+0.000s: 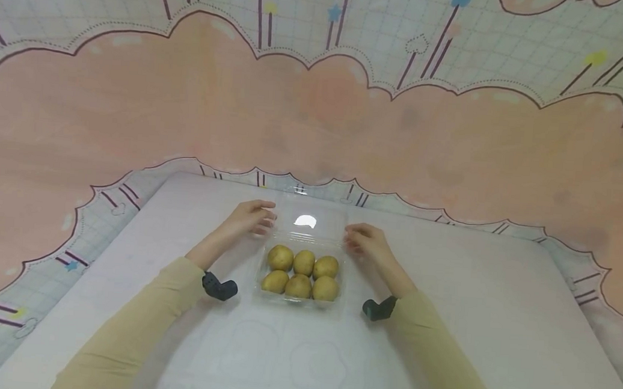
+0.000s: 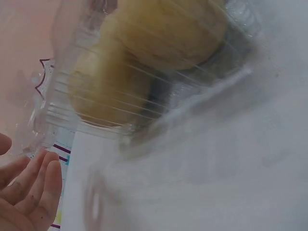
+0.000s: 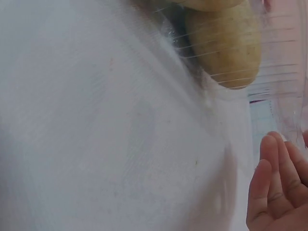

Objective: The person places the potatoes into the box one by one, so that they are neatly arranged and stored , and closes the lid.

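Note:
A clear plastic clamshell box (image 1: 298, 301) stands on the table with its lid (image 1: 317, 222) raised at the back. Several yellow-brown potatoes (image 1: 298, 286) sit inside in two rows. My left hand (image 1: 252, 217) is at the lid's left edge, fingers extended toward it; in the left wrist view the fingertips (image 2: 54, 166) overlap the lid's edge. On the other side my right hand (image 1: 367, 239) is at the lid's right edge. Its fingertips (image 3: 269, 144) appear right at the clear plastic in the right wrist view, the fingers nearly straight.
The white table (image 1: 470, 326) extends around the box on all sides. Behind it hangs a peach-coloured patterned cloth (image 1: 316, 128). A dark camera mount (image 1: 220, 287) is on the left wrist, another camera mount (image 1: 379, 308) on the right.

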A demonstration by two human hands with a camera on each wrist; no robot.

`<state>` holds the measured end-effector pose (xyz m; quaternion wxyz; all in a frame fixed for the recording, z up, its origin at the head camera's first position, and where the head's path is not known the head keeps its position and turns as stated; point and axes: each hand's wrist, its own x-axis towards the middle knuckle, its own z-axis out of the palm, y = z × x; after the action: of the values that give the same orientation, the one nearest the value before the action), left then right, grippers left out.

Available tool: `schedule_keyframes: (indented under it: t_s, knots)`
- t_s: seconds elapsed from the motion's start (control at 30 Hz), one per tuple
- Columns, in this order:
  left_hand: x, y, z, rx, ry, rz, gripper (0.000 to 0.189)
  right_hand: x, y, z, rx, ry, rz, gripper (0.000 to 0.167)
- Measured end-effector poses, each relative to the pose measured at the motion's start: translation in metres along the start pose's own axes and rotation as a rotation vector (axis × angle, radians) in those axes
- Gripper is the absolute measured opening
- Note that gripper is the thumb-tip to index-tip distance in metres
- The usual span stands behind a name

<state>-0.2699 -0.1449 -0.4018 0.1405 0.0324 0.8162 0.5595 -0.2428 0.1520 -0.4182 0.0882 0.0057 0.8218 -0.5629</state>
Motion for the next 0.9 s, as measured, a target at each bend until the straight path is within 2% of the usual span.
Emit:
schedule_keyframes:
  t_s: [0.2,0.33,0.6,0.9]
  knots:
    - [-0.003,0.008,-0.005,0.026,-0.010,0.054,0.047,-0.003,-0.005,-0.001,0.028,0.030,-0.084,0.035]
    - [-0.007,0.012,-0.008,0.049,-0.017,0.063,0.047,-0.005,-0.008,-0.002,0.018,0.046,-0.125,0.035]
    - [-0.014,0.016,-0.009,0.088,-0.029,0.086,0.046,-0.011,-0.013,-0.003,-0.013,0.063,-0.157,0.034]
    - [-0.025,0.020,-0.011,0.124,-0.050,0.133,0.045,-0.022,-0.013,-0.005,0.017,0.049,-0.154,0.034]
